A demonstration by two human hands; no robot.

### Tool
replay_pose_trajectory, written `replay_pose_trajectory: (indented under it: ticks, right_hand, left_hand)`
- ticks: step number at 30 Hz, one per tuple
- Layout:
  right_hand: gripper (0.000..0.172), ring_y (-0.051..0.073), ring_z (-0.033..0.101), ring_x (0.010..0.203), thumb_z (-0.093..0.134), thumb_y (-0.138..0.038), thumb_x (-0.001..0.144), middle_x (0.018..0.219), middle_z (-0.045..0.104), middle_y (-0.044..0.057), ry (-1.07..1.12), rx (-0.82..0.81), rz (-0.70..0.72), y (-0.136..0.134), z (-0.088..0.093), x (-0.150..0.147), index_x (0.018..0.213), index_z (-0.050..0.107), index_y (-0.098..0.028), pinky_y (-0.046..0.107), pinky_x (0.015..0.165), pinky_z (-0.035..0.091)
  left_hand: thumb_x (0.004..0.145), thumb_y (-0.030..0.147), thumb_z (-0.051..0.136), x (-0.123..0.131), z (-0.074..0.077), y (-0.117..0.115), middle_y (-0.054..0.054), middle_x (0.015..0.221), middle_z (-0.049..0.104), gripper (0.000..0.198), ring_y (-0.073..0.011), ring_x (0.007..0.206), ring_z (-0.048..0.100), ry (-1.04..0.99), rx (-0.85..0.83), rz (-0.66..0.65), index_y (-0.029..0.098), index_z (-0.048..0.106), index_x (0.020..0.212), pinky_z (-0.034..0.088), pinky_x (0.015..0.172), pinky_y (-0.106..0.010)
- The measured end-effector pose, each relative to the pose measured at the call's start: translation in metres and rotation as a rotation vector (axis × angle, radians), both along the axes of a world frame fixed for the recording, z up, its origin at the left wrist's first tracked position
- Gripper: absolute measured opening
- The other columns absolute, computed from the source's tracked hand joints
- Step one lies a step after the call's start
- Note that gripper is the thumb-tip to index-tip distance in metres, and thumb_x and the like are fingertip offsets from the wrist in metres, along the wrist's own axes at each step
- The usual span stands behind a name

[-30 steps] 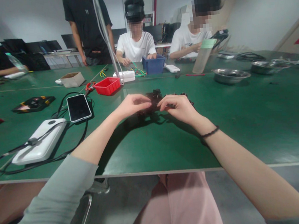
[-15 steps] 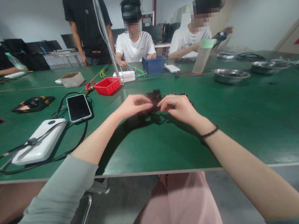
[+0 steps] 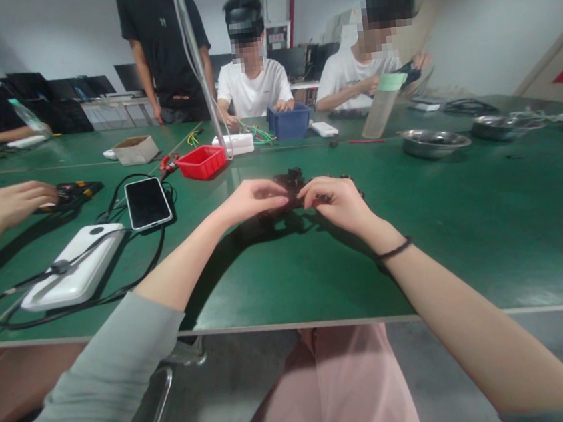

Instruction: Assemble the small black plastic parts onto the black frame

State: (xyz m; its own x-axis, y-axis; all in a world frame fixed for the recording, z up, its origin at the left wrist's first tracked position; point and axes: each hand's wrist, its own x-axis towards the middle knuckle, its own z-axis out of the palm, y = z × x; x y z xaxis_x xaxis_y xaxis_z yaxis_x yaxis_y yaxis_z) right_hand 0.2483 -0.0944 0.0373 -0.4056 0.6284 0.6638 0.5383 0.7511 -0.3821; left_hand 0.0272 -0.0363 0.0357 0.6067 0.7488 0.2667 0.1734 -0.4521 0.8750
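A small dark assembly with knobby parts is between my hands, over the green table. Its exact kind is too dark and too covered to make out. From the left, my left hand closes on its near side, thumb and fingers together. My right hand pinches at its other side with bent fingers, and more dark knobs show behind the knuckles. The fingertips of both hands nearly meet at the middle of the piece.
To the left lie a phone, a white power bank with black cables, and a dark tray that another person's hand reaches over. Beyond are a red bin, a metal pole, a blue box and metal bowls.
Another person's hand has come in from the left edge to the dark tray, and the red item there is no longer seen. My own hands have barely moved.
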Motion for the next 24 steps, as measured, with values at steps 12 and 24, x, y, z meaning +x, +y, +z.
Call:
replay_pose_trajectory:
  ticks: [12,24]
  right_hand:
    - [0.027,0.019,0.068,0.082,0.047,0.001,0.063,0.085,0.073,0.003,0.028,-0.003,-0.015,0.0015,-0.002,0.0005,0.062,0.062,-0.022,0.032,0.075,0.053]
    - [0.026,0.017,0.065,0.073,0.047,0.002,0.063,0.077,0.068,0.003,-0.02,-0.052,-0.02,0.0042,-0.0042,0.0017,0.064,0.062,-0.02,0.029,0.069,0.052]
  left_hand:
    - [0.066,0.047,0.077,-0.0019,0.0006,0.0013,-0.006,0.087,0.072,0.054,-0.0146,0.07,0.064,-0.002,-0.016,-0.034,0.014,0.071,0.108,0.051,0.067,-0.027]
    - [0.068,0.037,0.076,-0.002,-0.0029,0.0057,-0.007,0.096,0.072,0.046,-0.0166,0.084,0.066,-0.133,0.07,0.167,0.013,0.069,0.107,0.054,0.078,-0.03]
